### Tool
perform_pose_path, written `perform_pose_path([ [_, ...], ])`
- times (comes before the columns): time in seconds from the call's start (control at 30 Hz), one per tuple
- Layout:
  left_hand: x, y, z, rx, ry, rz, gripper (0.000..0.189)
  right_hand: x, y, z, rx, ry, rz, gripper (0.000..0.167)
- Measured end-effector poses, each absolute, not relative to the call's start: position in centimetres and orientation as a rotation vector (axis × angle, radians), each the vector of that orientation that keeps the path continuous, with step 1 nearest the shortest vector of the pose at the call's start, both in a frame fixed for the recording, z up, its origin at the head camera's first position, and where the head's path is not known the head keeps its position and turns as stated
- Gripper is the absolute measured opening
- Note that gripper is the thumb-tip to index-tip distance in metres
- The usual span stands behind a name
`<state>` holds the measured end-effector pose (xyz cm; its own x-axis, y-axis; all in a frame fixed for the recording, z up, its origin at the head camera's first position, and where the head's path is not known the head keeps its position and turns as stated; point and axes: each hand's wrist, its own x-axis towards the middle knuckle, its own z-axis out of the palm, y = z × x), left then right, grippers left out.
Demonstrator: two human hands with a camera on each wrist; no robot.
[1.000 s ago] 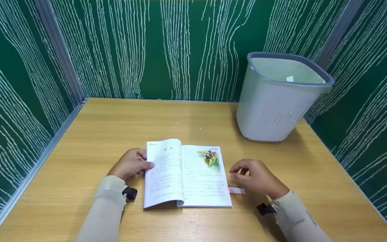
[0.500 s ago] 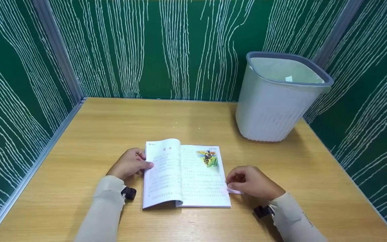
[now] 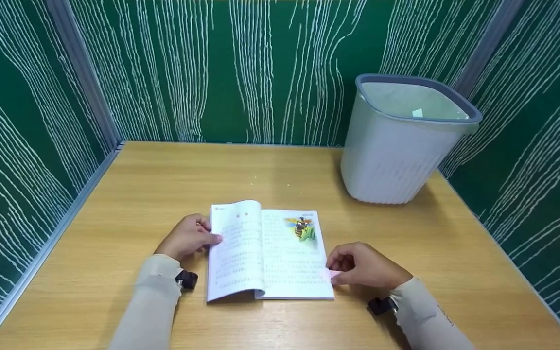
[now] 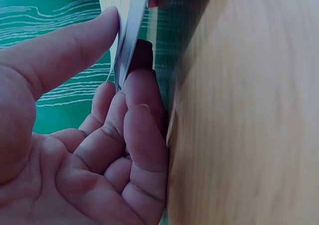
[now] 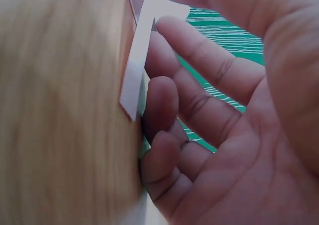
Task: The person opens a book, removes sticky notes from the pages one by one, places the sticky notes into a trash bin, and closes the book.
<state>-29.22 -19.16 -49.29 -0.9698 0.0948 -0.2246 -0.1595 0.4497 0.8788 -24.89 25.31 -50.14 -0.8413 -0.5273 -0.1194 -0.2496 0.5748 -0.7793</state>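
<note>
An open book with printed pages and a bee picture lies on the table. My left hand grips the raised left pages at their outer edge. In the left wrist view, the thumb presses one side of the pages, the fingers curled behind. My right hand is at the book's right edge, thumb and forefinger on either side of a pale pink paper strip. The strip's loose end sticks out past the fingertips in the right wrist view. I cannot tell whether they pinch it.
A white bin with a grey rim and pale liner stands at the back right, a small white scrap inside. Tiny white specks lie behind the book. Green walls with white lines enclose the table at back and sides.
My right hand has come left and down onto the strip at the book's edge, covering its outer end. The left hand keeps its hold on the pages.
</note>
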Motion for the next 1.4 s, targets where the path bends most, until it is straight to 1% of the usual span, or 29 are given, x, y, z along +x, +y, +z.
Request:
perform_pose_path([
  [0.23, -29.3, -19.2, -49.4, -0.033, 2.462, 1.541, 0.036, -24.8, 25.5, -50.2, -0.64, 2.458, -1.154, 0.025],
  [0.53, -29.5, -19.1, -49.5, -0.049, 2.458, 1.538, 0.036, -24.9, 26.0, -50.5, -0.708, 2.44, -1.18, 0.014],
  [0.97, -29.5, -19.1, -49.4, -0.066, 2.456, 1.533, 0.036, -25.2, 26.2, -50.9, -0.723, 2.463, -1.172, 0.005],
  [1.2, -29.4, -19.1, -49.5, -0.064, 2.468, 1.528, 0.035, -25.7, 26.8, -51.0, -0.702, 2.456, -1.215, 0.008],
  [1.4, -29.4, -19.1, -49.6, -0.034, 2.485, 1.526, 0.034, -25.6, 26.9, -51.0, -0.717, 2.452, -1.246, 0.005],
])
